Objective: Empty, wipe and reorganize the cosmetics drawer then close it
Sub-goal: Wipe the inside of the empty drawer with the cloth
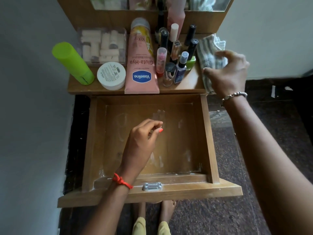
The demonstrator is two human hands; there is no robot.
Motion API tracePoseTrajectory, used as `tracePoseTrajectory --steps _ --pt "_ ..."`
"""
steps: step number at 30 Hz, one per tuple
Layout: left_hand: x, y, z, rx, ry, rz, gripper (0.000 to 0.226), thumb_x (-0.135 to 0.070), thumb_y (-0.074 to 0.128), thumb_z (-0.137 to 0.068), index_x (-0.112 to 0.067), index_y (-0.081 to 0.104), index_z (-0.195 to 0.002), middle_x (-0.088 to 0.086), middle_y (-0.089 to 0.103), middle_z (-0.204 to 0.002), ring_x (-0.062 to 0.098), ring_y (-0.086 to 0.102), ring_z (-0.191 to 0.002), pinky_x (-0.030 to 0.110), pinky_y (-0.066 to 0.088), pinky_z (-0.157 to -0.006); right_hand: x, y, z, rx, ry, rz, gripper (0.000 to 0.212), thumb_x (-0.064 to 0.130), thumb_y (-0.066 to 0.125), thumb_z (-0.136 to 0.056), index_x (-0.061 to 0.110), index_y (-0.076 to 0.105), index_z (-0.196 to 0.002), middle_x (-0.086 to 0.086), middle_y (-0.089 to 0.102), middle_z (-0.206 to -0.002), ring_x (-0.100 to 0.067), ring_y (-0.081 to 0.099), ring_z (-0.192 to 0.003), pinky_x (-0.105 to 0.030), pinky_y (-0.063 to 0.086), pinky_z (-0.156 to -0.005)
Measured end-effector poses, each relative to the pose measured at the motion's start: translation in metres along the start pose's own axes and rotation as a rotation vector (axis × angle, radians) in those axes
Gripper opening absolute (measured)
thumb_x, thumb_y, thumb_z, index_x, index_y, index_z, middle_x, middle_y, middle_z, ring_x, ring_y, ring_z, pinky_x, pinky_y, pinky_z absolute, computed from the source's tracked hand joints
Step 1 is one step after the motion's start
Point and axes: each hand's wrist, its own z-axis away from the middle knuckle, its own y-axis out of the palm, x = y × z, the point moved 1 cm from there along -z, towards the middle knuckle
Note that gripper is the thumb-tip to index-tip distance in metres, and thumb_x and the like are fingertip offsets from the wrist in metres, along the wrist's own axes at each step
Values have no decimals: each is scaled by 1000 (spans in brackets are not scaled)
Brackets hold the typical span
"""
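Head view: the drawer (208, 133) stands pulled out below the worktop (186, 83), its bare floor streaked with white smudges. The left hand (142, 141) hovers over it, fingers (157, 123) loosely curled and holding nothing. The right hand (227, 73) is on the striped cloth (208, 53) at the worktop's right edge. It is blurred, but thumb and fingers seem to curl round the fabric. A Vaseline tube (141, 65), white jar (111, 75) and green bottle (72, 63) stand on the worktop.
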Motion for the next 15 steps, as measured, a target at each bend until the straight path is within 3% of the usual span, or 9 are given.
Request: tracePoseTrajectory --steps 2,3,5,8,9,12,15 --pt "2 -4 4 -6 -16 -6 16 -4 66 -80 -9 69 -95 -8 63 -87 0 59 -78 1 44 -70 -3 -10 9 -25 101 -59 56 12 76 -66 9 55 -118 -8 59 -122 -11 54 -99 -6 42 -75" --pt "4 -7 6 -6 -24 -8 16 -4 66 -80 -9 69 -95 -7 64 -88 1 60 -78 2 45 -70 -5 -16 15 -30 188 -115 65 12 80 -62 10 52 -121 -7 58 -122 -9 52 -98 -7 43 -75" --pt "7 -14 11 -16 -39 -21 17 -5 66 -80 -10 69 -96 -7 65 -89 3 60 -79 4 46 -71 -7 -33 34 7 380 -343 73 10 83 -58 7 50 -124 -5 62 -108 -13 58 -92 -18 52 -77" --pt "14 -28 18 -60 -68 -48 18 -4 67 -79 -9 69 -96 -9 62 -88 3 60 -78 2 44 -72 -12 -56 74 225 602 -671 28 6 75 -65 1 66 -91 -1 68 -57 -9 64 -46 -12 47 -40" --pt "17 -33 20 -74 -81 -54 18 -3 67 -79 -9 68 -96 -9 62 -88 3 59 -78 2 44 -73 -13 -60 88 321 667 -737 20 8 73 -65 3 65 -83 -2 69 -54 -8 62 -40 -12 45 -36" --pt "27 -49 26 -115 -117 -73 20 0 66 -78 -6 68 -97 -2 66 -91 5 60 -81 -1 43 -76 -20 -55 124 597 746 -885 36 15 68 -60 -1 63 -92 -8 70 -67 -16 65 -48 -21 53 -40" --pt "38 -64 32 -151 -129 -145 26 5 65 -78 -6 66 -101 5 67 -100 7 58 -90 -4 37 -83 -13 -25 146 766 730 -806 34 12 71 -62 2 67 -94 -10 73 -72 -20 67 -57 -24 56 -47"
